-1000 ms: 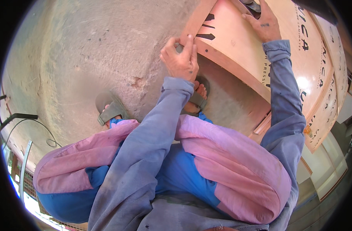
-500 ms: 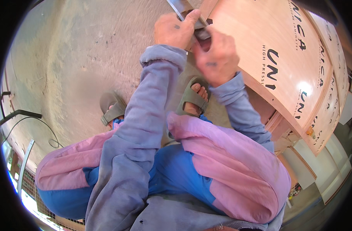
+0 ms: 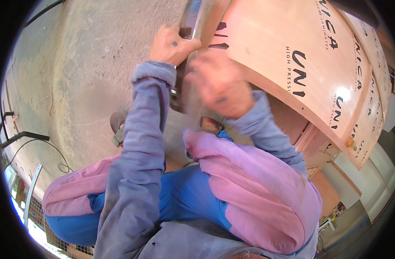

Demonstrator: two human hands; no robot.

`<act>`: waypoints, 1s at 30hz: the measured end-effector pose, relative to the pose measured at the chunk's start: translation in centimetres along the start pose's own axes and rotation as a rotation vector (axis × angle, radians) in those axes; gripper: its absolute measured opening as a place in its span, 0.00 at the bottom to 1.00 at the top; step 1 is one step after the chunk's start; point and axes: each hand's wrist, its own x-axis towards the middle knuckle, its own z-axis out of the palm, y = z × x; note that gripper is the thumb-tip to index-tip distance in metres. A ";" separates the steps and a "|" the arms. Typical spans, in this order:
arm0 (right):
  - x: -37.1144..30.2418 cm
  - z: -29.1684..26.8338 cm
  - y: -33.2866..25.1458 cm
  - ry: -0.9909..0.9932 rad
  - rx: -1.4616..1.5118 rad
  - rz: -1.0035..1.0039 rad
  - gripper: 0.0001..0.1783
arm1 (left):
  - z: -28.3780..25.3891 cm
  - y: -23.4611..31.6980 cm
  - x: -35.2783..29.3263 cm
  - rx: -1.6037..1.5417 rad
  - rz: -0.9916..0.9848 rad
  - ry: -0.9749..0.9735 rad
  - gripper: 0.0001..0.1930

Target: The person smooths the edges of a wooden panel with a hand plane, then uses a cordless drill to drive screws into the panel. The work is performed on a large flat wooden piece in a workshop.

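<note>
My left hand point(image 3: 172, 45) is closed around a long, narrow piece with a shiny metal face point(image 3: 192, 18) and a dark lower end point(image 3: 176, 100). Small bright round spots show near that lower end. The piece runs upright in the picture, along the left edge of a printed wooden panel point(image 3: 266, 34). Just right of the piece is my right hand point(image 3: 221, 84), smeared by motion. Its fingers point toward the piece, and I cannot tell whether they grip anything. What the piece is exactly stays unclear, since my left hand covers part of it.
Several more printed panels point(image 3: 370, 86) lie to the right, and pale sheets point(image 3: 374, 190) lie beyond them. A dusty concrete floor point(image 3: 89, 64) spreads on the left, with a black bent bar point(image 3: 24, 139) and a cable point(image 3: 55, 149). My knees are bent below my hands.
The long piece has swung from a slant to nearly upright and come closer to me. My left hand has moved left and down with it; my right hand has shifted left and down.
</note>
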 end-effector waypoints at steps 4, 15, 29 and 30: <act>3.2 -6.8 5.8 0.027 -0.513 -0.163 0.34 | -2.3 2.6 2.1 0.090 0.392 -0.339 0.33; -7.4 -2.3 1.0 -0.194 -0.128 0.583 0.49 | 1.2 5.0 5.5 0.500 1.099 -0.763 0.23; -4.9 4.8 -0.5 -0.087 -0.127 0.705 0.53 | -1.9 -1.3 12.5 0.771 1.151 -0.345 0.26; -4.7 4.7 -0.9 -0.138 -0.127 0.753 0.52 | -1.4 -2.0 12.0 0.815 1.118 -0.305 0.30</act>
